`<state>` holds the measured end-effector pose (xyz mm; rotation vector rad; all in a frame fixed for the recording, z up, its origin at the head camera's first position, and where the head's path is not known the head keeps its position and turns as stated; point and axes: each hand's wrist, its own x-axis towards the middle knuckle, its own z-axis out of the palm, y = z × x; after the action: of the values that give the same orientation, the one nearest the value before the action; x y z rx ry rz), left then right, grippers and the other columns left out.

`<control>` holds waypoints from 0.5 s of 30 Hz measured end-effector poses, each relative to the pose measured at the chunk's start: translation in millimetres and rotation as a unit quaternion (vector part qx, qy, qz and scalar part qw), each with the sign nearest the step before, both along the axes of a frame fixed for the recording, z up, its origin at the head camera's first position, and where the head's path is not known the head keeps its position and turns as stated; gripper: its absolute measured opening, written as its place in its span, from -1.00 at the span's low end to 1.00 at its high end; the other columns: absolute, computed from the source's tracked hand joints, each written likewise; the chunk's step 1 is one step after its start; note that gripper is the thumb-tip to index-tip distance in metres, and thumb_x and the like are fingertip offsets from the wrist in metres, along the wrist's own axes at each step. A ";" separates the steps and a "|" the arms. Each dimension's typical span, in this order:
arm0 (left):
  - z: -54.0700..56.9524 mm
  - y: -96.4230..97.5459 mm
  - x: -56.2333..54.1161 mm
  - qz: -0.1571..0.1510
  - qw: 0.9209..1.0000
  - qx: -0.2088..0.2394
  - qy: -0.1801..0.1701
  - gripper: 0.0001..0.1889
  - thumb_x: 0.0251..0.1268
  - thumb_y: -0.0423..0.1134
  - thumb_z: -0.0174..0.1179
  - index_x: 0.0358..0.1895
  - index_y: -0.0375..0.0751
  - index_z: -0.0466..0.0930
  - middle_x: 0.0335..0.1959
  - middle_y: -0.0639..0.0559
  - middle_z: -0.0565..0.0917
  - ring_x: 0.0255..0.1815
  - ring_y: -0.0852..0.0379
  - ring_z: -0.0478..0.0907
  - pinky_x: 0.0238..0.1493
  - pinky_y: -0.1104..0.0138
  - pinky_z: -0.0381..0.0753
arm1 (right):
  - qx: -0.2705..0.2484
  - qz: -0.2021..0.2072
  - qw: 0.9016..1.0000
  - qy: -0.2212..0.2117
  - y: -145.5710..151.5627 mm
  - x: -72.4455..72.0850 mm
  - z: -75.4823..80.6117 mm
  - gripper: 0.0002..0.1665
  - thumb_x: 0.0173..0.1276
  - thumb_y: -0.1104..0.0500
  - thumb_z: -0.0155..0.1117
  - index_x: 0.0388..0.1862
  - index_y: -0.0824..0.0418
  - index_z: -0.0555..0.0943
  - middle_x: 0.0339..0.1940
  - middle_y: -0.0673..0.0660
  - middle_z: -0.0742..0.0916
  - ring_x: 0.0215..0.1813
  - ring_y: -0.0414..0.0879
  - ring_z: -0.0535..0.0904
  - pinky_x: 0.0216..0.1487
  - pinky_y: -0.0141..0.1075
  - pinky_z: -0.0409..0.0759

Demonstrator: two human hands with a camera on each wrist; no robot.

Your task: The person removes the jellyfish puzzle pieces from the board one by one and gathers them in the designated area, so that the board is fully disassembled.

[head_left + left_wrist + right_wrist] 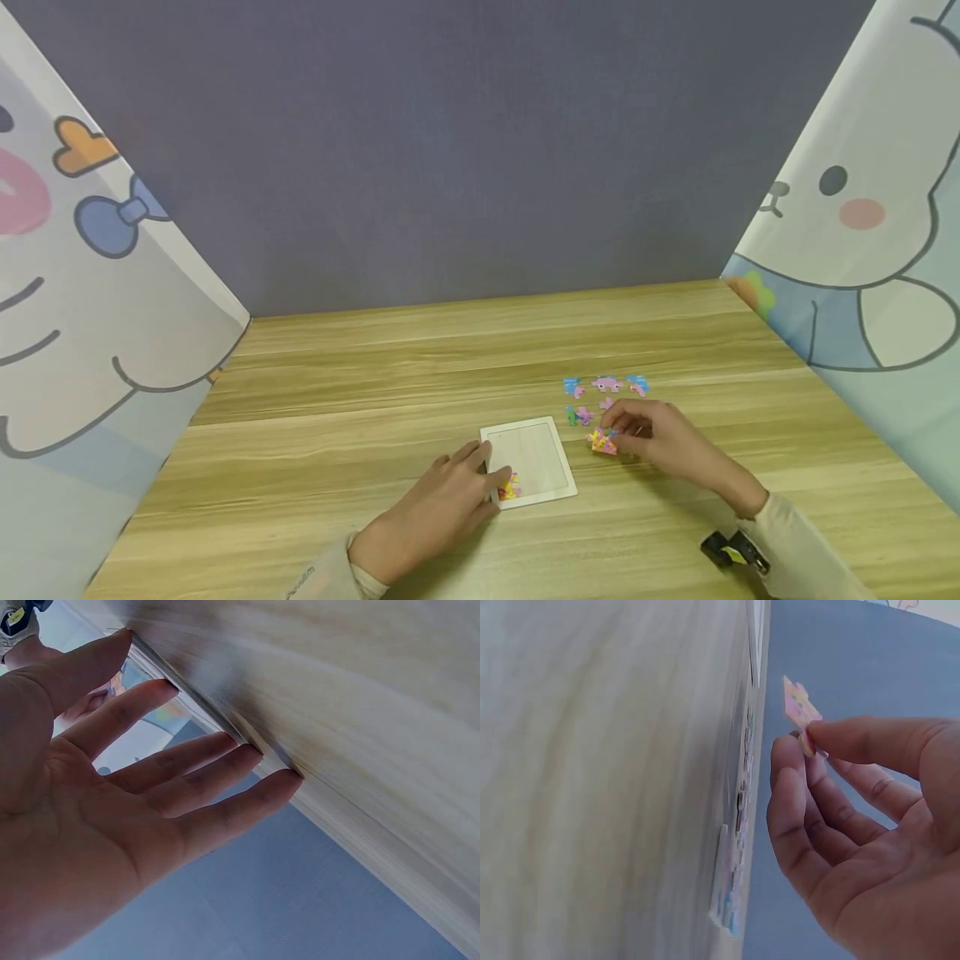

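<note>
My right hand (660, 437) pinches a yellow and pink jigsaw piece (602, 441) between thumb and fingers. In the right wrist view that jigsaw piece (799, 707) is off the table, tilted. My left hand (442, 504) lies along the left edge of a pale wooden puzzle tray (566, 481), its fingers fairly straight. One left fingertip reaches over the rim to a yellow and red jigsaw piece (510, 488) in the tray's near left corner. In the left wrist view the fingertips (281, 778) touch the tray's edge; the tray's inside is hidden there.
Several loose jigsaw pieces lie right of the tray: a blue one (573, 387), a pink one with eyes (607, 384), another blue one (637, 384) and a green and pink one (581, 416). A grey panel (465, 167) stands behind the wooden table (337, 383).
</note>
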<state>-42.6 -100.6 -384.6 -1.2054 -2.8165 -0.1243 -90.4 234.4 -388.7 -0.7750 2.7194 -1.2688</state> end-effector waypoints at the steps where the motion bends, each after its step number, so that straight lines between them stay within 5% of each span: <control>1: 0.2 -0.2 0.1 0.000 1.000 0.000 0.000 -0.57 0.28 -0.06 0.35 0.20 0.02 0.63 0.19 -0.23 0.56 0.21 -0.18 0.55 -0.14 0.07 0.69 | 0.000 -0.001 1.000 -0.001 1.3 -0.7 -0.3 -0.81 0.28 0.35 0.38 -0.20 0.11 0.66 -0.32 -0.02 0.69 -0.28 -0.21 0.59 -0.28 -0.32 0.61; 15: 0.0 -1.0 0.0 -0.005 1.000 0.000 0.000 -0.56 0.26 -0.06 0.36 0.21 0.03 0.62 0.19 -0.23 0.55 0.21 -0.19 0.54 -0.14 0.05 0.70 | 0.048 -0.019 0.999 0.011 11.3 -3.6 -0.3 -0.80 0.28 0.43 0.30 -0.21 0.17 0.67 -0.37 -0.02 0.68 -0.36 -0.25 0.57 -0.36 -0.34 0.60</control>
<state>-42.6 -101.6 -384.6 -1.2193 -2.8121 -0.1240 -94.0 245.7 -389.0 -0.7350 2.8020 -1.1325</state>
